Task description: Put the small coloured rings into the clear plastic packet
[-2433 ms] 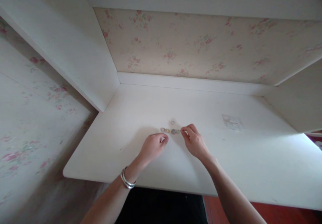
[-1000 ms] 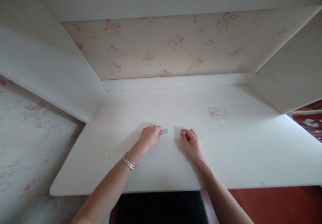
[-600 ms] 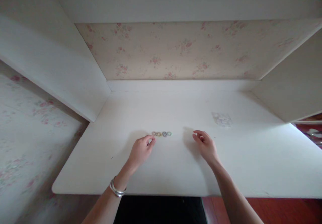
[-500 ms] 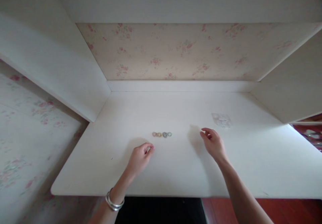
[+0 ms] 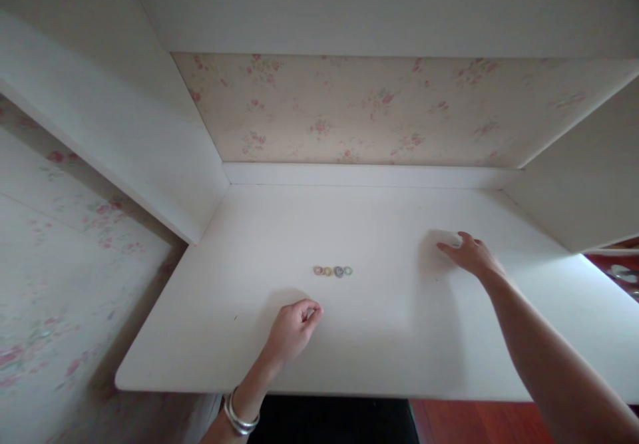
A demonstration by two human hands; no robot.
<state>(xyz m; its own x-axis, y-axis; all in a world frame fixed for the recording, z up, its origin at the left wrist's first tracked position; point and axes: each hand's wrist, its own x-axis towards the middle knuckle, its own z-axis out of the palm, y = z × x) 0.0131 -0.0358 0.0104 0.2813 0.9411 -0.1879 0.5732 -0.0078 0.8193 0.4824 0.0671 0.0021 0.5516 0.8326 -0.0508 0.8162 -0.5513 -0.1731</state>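
Four or so small coiled rings, pinkish, yellow, grey and pale green, lie in a touching row; the grey coil [image 5: 339,271] looks largest. Whether they are hair ties cannot be told. My left hand [image 5: 293,327], wearing silver bangles [image 5: 239,417] at the wrist, hovers just below the row with thumb and fingertips pinched together, nothing visible in them. Over to the right, my right hand [image 5: 466,252] reaches with thumb and fingers apart around a small clear plastic bag [image 5: 449,238]. That hand covers most of the bag; contact is unclear.
A white desktop [image 5: 369,344] carries everything. White panels stand at its left [image 5: 164,158] and right [image 5: 589,191], with a floral-papered wall [image 5: 349,111] behind. A tiny dark speck [image 5: 235,317] lies left of my left hand. A black seat [image 5: 334,421] is below the front edge.
My right hand has moved right and away from me, from beside the row of rings to the clear bag, its fingers spreading. My left hand stays pinched near the rings. The view has shifted slightly.
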